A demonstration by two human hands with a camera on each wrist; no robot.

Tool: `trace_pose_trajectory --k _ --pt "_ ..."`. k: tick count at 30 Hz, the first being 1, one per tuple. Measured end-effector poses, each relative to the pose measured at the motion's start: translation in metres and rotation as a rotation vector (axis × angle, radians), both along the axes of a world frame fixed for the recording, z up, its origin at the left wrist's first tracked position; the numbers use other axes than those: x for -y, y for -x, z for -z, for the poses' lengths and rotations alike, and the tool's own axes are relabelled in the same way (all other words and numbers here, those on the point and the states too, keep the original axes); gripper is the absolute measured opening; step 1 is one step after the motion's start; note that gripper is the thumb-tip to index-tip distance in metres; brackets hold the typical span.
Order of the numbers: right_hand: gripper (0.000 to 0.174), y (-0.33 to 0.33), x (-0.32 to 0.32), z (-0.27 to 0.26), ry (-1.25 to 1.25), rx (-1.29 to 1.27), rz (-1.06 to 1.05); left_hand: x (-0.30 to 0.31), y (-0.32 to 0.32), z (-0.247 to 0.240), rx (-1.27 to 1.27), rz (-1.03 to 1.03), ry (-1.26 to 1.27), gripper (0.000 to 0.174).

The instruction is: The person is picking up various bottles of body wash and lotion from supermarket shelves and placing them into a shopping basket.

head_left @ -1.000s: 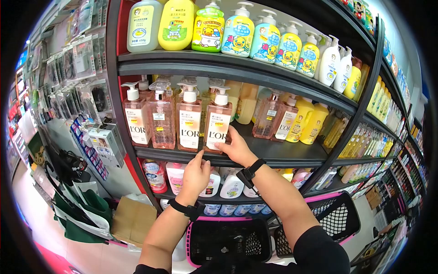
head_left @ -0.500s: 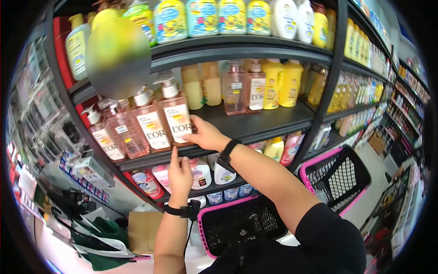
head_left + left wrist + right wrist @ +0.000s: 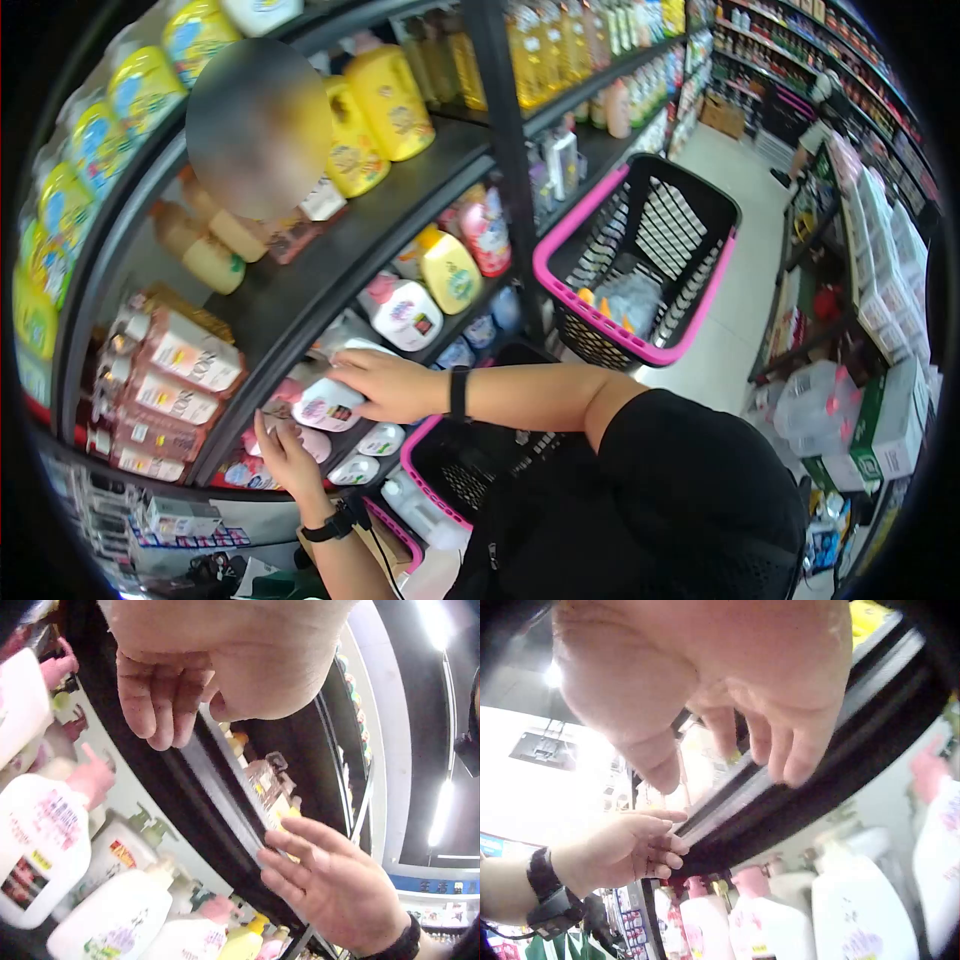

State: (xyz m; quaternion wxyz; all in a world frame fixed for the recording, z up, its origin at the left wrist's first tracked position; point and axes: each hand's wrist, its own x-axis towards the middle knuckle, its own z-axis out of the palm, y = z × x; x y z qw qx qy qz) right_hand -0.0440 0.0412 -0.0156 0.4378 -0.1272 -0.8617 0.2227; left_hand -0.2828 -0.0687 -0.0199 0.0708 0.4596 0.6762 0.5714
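Note:
Four pink L'OR pump bottles (image 3: 195,350) stand in a group on the middle shelf (image 3: 300,270). My right hand (image 3: 385,385) is in front of the shelf edge, over the white pump bottles (image 3: 405,312) of the lower shelf; in the right wrist view its fingers (image 3: 799,754) hang loosely with nothing between them. Lower left, my left hand (image 3: 288,455) is held near the same edge, below the pink bottles. Loosely bent fingers (image 3: 161,705) of that hand hold nothing in the left wrist view. Both hands are apart from the pink bottles.
Yellow bottles (image 3: 390,105) stand farther along the middle shelf. A black basket with a pink rim (image 3: 668,357) holds a plastic bag on the right; another basket (image 3: 410,460) is below my arms. White boxes (image 3: 890,420) line the aisle, where a person (image 3: 825,100) stands far back.
My right hand has let go of the end L'OR bottle and drawn back. The head view has turned right, so the pink bottles now appear lower left and the aisle shows.

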Motion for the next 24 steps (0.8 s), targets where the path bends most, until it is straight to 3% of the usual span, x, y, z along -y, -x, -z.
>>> trace_pose_trajectory --k 2,3,5,7,9,10,12,13,15,17,20,23,24 --pt "0.057 -0.064 -0.004 0.038 0.180 0.148 -0.180 0.002 -0.009 0.050 -0.037 0.095 0.114 0.038" --pt "0.052 -0.097 -0.009 0.056 0.255 0.245 -0.255 0.005 -0.027 0.075 0.134 0.146 0.251 0.033" --pt "0.040 -0.166 -0.012 0.074 0.631 0.376 -0.327 0.016 -0.043 0.157 0.004 0.255 0.528 0.025" --pt "0.039 -0.225 -0.020 0.071 0.714 0.306 -0.227 0.034 -0.080 0.198 0.459 0.395 0.690 0.018" --pt "0.037 -0.284 -0.035 0.061 0.795 0.212 -0.027 0.045 -0.126 0.227 0.623 0.393 0.857 0.024" --pt "0.034 -0.309 -0.048 0.063 0.672 0.165 0.112 0.044 -0.152 0.222 0.683 0.368 0.897 0.026" --pt "0.026 -0.355 -0.073 0.074 0.794 -0.084 0.301 0.037 -0.191 0.224 0.698 0.401 0.996 0.030" --pt "0.027 -0.375 -0.082 0.063 0.904 -0.058 0.429 0.030 -0.208 0.219 0.702 0.424 1.029 0.031" --pt "0.033 -0.416 -0.120 0.106 0.768 0.115 0.580 0.017 -0.239 0.209 0.653 0.445 1.034 0.032" --pt "0.041 -0.436 -0.154 0.148 0.875 0.217 0.600 -0.004 -0.258 0.198 0.590 0.473 1.019 0.033" --pt "0.050 -0.445 -0.194 0.195 0.732 0.590 0.576 -0.033 -0.277 0.185 0.481 0.499 0.996 0.034" --pt "0.060 -0.432 -0.213 0.256 0.632 0.656 0.428 -0.045 -0.294 0.172 0.434 0.501 0.918 0.035" --pt "0.065 -0.424 -0.208 0.249 0.593 0.800 0.421 -0.046 -0.298 0.168 0.377 0.501 0.942 0.037"
